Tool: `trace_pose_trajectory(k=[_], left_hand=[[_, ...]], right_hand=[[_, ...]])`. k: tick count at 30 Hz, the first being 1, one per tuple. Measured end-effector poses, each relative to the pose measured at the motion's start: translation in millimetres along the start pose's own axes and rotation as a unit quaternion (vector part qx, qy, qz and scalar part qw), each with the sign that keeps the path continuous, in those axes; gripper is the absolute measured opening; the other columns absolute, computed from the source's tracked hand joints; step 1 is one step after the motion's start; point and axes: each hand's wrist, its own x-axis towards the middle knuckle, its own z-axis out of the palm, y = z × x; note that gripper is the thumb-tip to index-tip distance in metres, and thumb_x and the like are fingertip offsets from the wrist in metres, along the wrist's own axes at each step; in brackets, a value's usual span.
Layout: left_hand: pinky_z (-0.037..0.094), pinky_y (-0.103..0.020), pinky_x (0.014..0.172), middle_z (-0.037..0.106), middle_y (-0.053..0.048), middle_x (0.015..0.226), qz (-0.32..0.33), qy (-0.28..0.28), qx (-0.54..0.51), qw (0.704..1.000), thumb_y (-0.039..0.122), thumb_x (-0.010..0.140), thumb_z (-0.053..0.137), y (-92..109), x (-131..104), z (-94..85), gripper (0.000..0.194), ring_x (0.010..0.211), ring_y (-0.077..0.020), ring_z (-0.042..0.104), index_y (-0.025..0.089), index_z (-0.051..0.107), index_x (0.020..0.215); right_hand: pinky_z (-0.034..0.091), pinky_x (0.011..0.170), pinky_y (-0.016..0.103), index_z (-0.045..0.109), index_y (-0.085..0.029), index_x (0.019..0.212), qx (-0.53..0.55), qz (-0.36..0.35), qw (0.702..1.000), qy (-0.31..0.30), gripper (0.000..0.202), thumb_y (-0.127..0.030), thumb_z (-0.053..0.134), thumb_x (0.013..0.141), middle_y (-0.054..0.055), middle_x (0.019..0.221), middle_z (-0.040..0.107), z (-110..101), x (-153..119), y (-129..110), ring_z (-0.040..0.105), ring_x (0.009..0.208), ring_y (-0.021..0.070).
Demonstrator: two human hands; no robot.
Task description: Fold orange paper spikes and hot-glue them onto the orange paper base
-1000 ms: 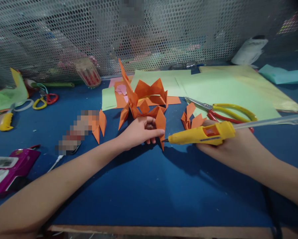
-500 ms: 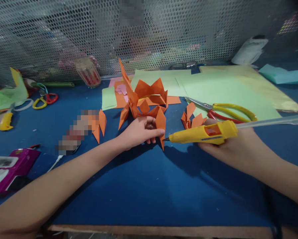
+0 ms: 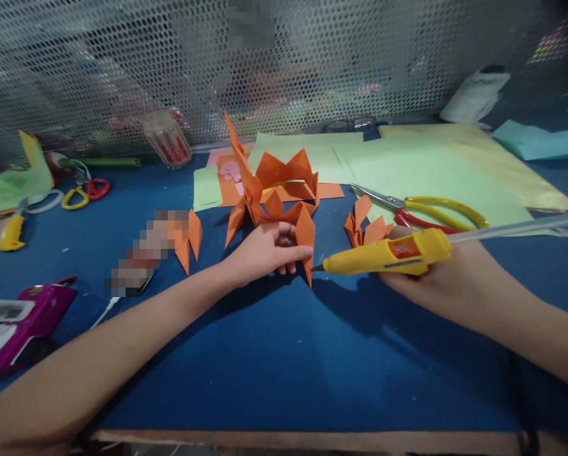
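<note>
We're looking straight at the orange paper piece (image 3: 274, 170), and it is standing on the blue table (image 3: 265, 361) at 12 o'clock from the left hand (image 3: 271, 254). It is showing matte, crisply creased folds: sharp peaks are rising around a hollow ring, 1 tall spike (image 3: 237, 144) is shooting up towards 11 o'clock, and a pointed leg (image 3: 235, 223) is splaying out towards 8. At its near side, a kite-shaped flap (image 3: 305, 231) is pointing its narrow tip to 6 o'clock. And here we're pinching: the left hand is squeezing that flap between thumb and curled fingers. Over at 3 o'clock, the right hand (image 3: 438, 282) is wrapping round the yellow glue gun (image 3: 359, 258), most of its fingers hiding behind the body. The dark nozzle (image 3: 318, 268) is aiming at 9 o'clock, right by the flap's tip; whether it is touching or sitting just beside, we're not managing to tell. A clear stick (image 3: 502, 229) is running out of the back towards 3 o'clock. Between 2 and 3 we're seeing a smaller orange bundle (image 3: 363, 209), with red-and-yellow-handled scissors (image 3: 397, 204) lying past it, partly over pale green sheets (image 3: 435, 164).
</note>
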Motion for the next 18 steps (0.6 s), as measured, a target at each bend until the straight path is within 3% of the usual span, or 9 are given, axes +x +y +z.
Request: trace_pose_trajectory(k=[6,11,18], left_hand=[[0.038,-0.014,0.039,0.054,0.007,0.051,0.003,0.002,-0.003,1.0,0.019,0.081,0.064,0.9,-0.5,0.7,0.014,0.044,-0.0048,0.052,0.015,0.054,0.073],[0.038,-0.013,0.039,0.054,0.007,0.052,0.002,0.002,0.0,1.0,0.021,0.081,0.065,-0.9,-0.2,0.9,0.015,0.044,-0.0046,0.052,0.015,0.054,0.072],[0.038,-0.013,0.039,0.055,0.006,0.053,0.002,0.0,0.004,1.0,0.022,0.081,0.064,-1.5,0.6,-0.1,0.013,0.046,-0.0047,0.053,0.015,0.056,0.074]], right_hand=[[0.041,0.041,0.028,0.05,-0.022,0.071,0.0,0.019,1.0,-0.015,0.009,-0.03,0.047,0.074,0.001,0.056,0.059,0.2,-1.8,0.8,0.061,0.051,0.0203],[0.038,0.038,0.024,0.045,-0.023,0.069,0.009,-0.003,1.0,-0.017,0.006,-0.026,0.049,0.073,-0.005,0.049,0.05,-1.1,-0.7,-2.1,0.054,0.041,0.0147],[0.042,0.04,0.025,0.048,-0.023,0.078,-0.017,-0.017,0.999,0.032,0.005,-0.026,0.05,0.074,-0.002,0.054,0.058,0.5,-0.3,-1.6,0.059,0.046,0.0179]])
